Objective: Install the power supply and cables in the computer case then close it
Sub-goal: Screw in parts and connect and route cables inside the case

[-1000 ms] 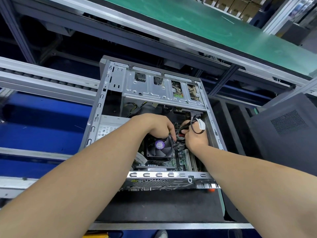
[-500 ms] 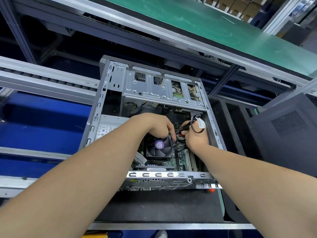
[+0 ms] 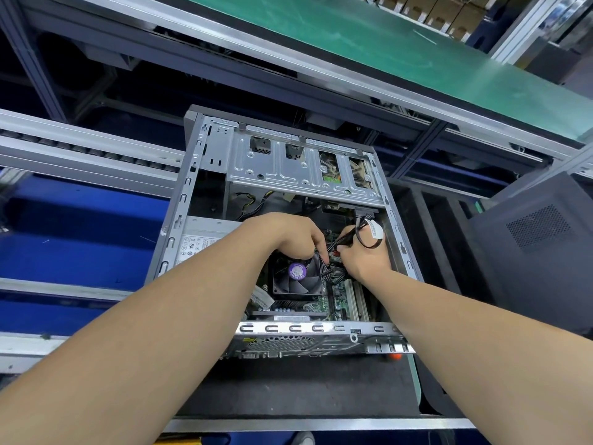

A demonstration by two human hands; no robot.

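Observation:
An open grey computer case (image 3: 179, 220) lies on its side on a black mat. The silver power supply (image 3: 205, 239) sits inside at the left wall, partly hidden by my left forearm. My left hand (image 3: 288, 236) reaches in above the black CPU fan (image 3: 296, 279) and pinches a bundle of black cables (image 3: 324, 268) at the motherboard. My right hand (image 3: 365, 258) grips black cables (image 3: 348, 237) just right of it; a cable loop with a white tag (image 3: 373, 232) hangs over its back. The connector itself is hidden by my fingers.
A silver drive cage (image 3: 288, 168) spans the case's far end. A black side panel (image 3: 539, 239) leans at the right. Roller conveyor rails (image 3: 80, 155) run at the left, a green belt (image 3: 385, 43) behind. Black mat (image 3: 305, 387) lies in front of the case.
Both hands stay at the same spot over the motherboard; the fingers have shifted only slightly on the cables.

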